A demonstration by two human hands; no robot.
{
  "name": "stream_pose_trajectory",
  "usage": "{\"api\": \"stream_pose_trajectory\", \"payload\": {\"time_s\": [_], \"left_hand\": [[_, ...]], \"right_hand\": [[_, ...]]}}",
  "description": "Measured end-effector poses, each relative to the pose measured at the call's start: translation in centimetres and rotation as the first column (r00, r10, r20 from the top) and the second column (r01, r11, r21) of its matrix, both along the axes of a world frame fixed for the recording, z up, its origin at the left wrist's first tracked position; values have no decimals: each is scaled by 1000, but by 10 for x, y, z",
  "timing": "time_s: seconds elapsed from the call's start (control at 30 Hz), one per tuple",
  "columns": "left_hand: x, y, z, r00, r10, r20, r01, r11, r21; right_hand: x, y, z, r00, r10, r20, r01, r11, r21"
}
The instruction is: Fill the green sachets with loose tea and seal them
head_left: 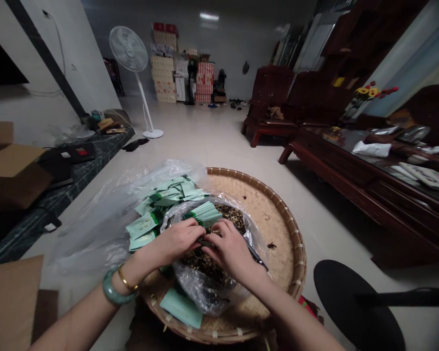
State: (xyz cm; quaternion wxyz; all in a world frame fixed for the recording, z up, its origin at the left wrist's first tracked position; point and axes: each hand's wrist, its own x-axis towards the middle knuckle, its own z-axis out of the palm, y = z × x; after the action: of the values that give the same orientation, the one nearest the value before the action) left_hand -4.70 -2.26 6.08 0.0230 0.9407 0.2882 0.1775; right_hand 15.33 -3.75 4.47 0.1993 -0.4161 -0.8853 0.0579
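Observation:
My left hand (188, 236) and my right hand (229, 246) meet over a clear plastic bag (201, 292) of dark, mixed loose dried material (195, 261). The fingers of both are pinched together on something small that I cannot make out. Just beyond my fingertips, a fanned stack of green packets (206, 213) rests on the bag's contents. More green packets (146, 225) lie heaped on the left, and a single green packet (183, 308) lies near the front rim. Partly behind my right hand is a dark, long-handled object (256, 256). Everything sits on a round woven bamboo tray (281, 273).
A large clear plastic sheet or bag (91, 239) spreads left of the tray. Cardboard boxes (14, 302) stand at the left, and a black round base (354, 307) at the right. Farther off are a white standing fan (129, 51), stacked cartons (164, 73) and dark wooden furniture (329, 165).

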Motion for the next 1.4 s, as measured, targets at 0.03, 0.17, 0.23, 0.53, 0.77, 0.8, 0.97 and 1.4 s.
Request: {"api": "stream_pose_trajectory", "payload": {"time_s": [0.03, 0.17, 0.23, 0.53, 0.77, 0.8, 0.97, 1.4], "left_hand": [[1, -1, -1, 1000, 0, 6, 0, 1000, -5], [1, -4, -5, 998, -38, 39, 37, 999, 31], [-1, -6, -7, 991, -48, 124, 43, 998, 42], [11, -2, -24, 841, 430, 329, -84, 704, -706], [37, -13, -32, 724, 592, 353, -114, 608, -785], [39, -15, -33, 713, 602, 359, -121, 610, -783], [47, -22, -36, 668, 631, 394, -97, 599, -795], [48, -28, -56, 707, 553, 441, -55, 664, -746]], "right_hand": [[-2, 1, -3, 1000, -8, 28, 8, 1000, -1], [-10, 6, -9, 986, -25, 166, 35, 998, -57], [-9, 8, -7, 984, -34, 175, 47, 997, -68], [24, 13, 19, 926, 78, -369, -168, 961, -219], [33, 10, 25, 911, -65, -407, -10, 984, -180], [32, 11, 26, 926, -67, -373, -13, 978, -208], [24, 14, 25, 962, -34, -270, -56, 946, -320], [24, -8, 40, 985, 170, -9, -167, 959, -230]]}}
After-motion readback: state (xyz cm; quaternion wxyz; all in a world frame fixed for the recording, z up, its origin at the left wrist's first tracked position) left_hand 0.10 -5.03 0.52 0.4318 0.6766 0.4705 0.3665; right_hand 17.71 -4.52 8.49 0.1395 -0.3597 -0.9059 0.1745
